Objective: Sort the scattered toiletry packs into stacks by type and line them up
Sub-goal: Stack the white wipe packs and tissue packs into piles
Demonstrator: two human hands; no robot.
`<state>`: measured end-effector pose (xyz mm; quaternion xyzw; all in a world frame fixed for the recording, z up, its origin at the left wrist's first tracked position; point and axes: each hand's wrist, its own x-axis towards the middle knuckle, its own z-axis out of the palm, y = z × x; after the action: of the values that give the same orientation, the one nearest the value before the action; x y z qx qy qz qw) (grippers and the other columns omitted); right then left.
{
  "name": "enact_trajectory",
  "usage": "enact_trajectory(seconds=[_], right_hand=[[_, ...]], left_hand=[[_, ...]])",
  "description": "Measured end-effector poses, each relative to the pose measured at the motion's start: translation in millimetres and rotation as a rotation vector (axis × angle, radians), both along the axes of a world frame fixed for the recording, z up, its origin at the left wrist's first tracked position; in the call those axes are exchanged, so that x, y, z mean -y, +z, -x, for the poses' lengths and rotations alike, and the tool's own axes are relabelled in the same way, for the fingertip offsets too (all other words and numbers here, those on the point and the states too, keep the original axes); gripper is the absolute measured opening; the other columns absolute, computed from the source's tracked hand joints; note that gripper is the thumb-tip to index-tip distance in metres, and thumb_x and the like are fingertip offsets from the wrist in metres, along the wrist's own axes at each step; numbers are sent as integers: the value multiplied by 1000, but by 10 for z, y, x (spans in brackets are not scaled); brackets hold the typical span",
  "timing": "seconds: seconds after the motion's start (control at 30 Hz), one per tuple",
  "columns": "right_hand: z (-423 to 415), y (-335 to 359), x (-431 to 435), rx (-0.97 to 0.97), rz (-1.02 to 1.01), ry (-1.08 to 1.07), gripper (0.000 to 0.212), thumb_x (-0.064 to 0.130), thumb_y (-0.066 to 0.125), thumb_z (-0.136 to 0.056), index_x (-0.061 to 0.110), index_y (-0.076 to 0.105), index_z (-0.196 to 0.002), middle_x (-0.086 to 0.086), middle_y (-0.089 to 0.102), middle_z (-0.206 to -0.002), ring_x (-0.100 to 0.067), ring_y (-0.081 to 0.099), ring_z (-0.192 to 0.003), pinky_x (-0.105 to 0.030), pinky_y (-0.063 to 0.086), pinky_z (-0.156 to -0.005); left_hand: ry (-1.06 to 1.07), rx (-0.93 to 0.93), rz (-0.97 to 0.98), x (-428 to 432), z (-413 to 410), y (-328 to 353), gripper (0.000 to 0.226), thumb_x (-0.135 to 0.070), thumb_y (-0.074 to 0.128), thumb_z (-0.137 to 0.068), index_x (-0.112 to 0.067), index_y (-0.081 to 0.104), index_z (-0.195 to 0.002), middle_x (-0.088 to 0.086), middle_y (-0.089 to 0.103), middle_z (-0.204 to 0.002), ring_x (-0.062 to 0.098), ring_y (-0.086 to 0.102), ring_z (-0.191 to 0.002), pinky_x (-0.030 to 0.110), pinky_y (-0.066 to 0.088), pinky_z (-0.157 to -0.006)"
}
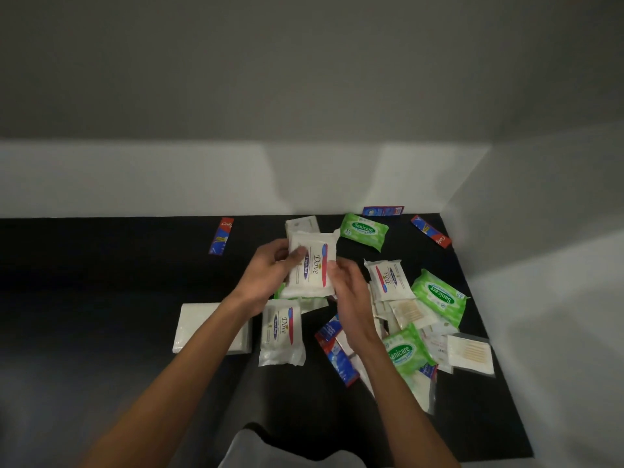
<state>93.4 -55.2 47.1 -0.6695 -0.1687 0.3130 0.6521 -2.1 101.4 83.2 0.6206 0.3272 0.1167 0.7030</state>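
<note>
A white Dove pack is lifted above the black mat. My left hand grips its left edge and my right hand holds its right edge. Another Dove pack lies flat below it, and a third Dove pack lies to the right. Green Sanicare packs lie at the back, at the right and nearer me. Red and blue toothpaste sachets lie at the left, back and far right.
A white tissue pack lies left of my left forearm. Cotton-bud packs and more sachets are piled at the right. White walls close the mat at the back and right. The mat's left part is bare.
</note>
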Motion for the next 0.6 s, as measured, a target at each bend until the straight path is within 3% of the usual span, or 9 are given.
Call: enact_trajectory(seconds=[0.17,0.27,0.33,0.47,0.6], right_hand=[[101,-56,-108,-103,62,67,41,31,74,-100,26,59,-138,0,77,-121,-13,77,-107,-36,64,-89],[175,-90,-89,-173,78,127,32,33,73,-101,27,64,-131,2,79,-117,-11,77,-104,-33,64,-86],[216,-134,-74,-196,111,139,28,33,72,-101,27,66,-128,4,80,-114,-10,78,-103,-33,65,-86],[289,-339,-58,-162,256,136,39,39,74,-99,28,58,-132,5,78,-118,-5,77,-101,-34,65,-87],[389,-493,-53,-21,390,217,42,42,73,-99,26,53,-132,7,75,-120,1,74,-96,-24,63,-81]], left_hand=[[-30,-103,-253,-25,184,-61,34,-39,63,-103,-19,64,-131,-1,79,-108,12,79,-94,35,65,-80],[-155,-236,-455,-81,309,-114,35,-48,56,-105,-21,62,-125,-3,78,-98,7,78,-82,29,63,-68],[-198,-308,-597,-127,404,-175,38,-55,45,-106,-24,63,-118,-4,76,-92,6,76,-77,35,65,-69],[-185,-480,-942,-207,661,-352,57,-67,21,-107,-29,63,-117,-9,67,-97,5,67,-82,41,61,-74],[-210,-640,-1089,-173,830,-492,50,-58,22,-108,-31,64,-107,-8,63,-93,10,62,-80,41,57,-77]])
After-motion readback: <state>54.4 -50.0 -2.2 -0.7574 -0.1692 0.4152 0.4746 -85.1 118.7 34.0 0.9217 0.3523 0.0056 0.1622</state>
